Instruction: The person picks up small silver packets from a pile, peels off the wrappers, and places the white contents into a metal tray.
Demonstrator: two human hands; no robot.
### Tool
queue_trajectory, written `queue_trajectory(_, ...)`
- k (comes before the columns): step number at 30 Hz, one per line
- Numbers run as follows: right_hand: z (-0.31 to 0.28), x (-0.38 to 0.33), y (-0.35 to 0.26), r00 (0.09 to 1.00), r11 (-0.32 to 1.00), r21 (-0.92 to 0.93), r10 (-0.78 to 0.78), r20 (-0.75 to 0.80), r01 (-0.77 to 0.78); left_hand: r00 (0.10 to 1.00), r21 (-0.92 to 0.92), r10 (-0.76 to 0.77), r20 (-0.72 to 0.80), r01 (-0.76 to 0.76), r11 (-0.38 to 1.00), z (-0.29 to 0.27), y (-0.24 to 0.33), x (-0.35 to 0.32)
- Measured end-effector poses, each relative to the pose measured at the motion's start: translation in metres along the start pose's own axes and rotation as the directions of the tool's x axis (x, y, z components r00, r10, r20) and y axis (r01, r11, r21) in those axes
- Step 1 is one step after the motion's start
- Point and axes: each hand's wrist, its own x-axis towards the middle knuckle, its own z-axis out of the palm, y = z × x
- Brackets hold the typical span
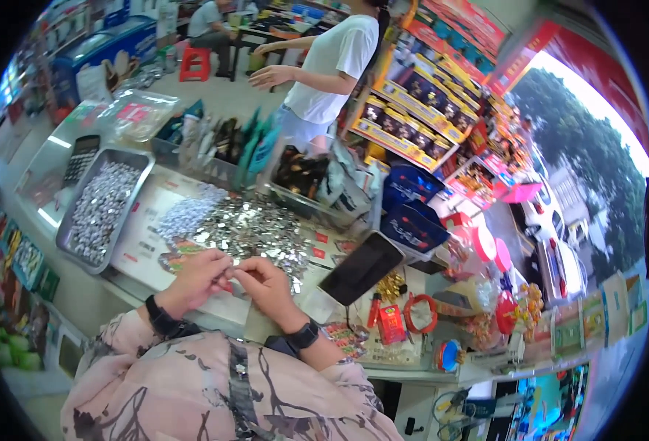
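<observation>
While both hands' grips pinch one small silver piece (231, 275), the heap (254, 229) lies just beyond.

Shop counter (89, 294) carried a metal tray (142, 173) of small silvery pieces at its left end. Loose heap of silvery pieces (254, 228) lay mid-counter. Black phone (361, 267) lay right of heap; calculator (80, 158) sat near far-left corner.

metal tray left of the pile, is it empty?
No, the metal tray is filled with small shiny silver pieces, much like the loose pile spread on the counter beside it.
</observation>
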Motion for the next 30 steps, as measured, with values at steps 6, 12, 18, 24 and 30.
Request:
queue_trajectory(6, 0.001, -0.002, -0.011, 0.989, 0.988, 0.051, 0.147, 0.023, -0.148, 0.978, 0.419, 0.205, 0.04, -0.203, 0.885, 0.004, -0.008, -0.003)
queue_trajectory(12, -0.002, 0.0, -0.008, 0.975, 0.972, -0.123, 0.211, 0.075, -0.201, 0.916, 0.582, 0.386, 0.109, -0.374, 0.723, 0.001, -0.014, -0.004)
queue_trajectory(18, 0.005, -0.001, -0.002, 0.99, 0.985, -0.124, 0.13, 0.056, -0.122, 0.925, 0.611, 0.368, 0.095, -0.346, 0.712, -0.002, -0.013, -0.005)
queue_trajectory(24, 0.003, -0.002, -0.002, 0.985, 0.979, -0.112, 0.17, 0.007, -0.169, 0.921, 0.698, 0.374, 0.106, -0.337, 0.632, 0.0, -0.013, -0.001)
queue_trajectory(30, 0.004, -0.005, -0.002, 0.991, 0.983, -0.129, 0.132, 0.024, -0.128, 0.917, 0.718, 0.391, 0.083, -0.327, 0.614, 0.002, -0.017, -0.005)
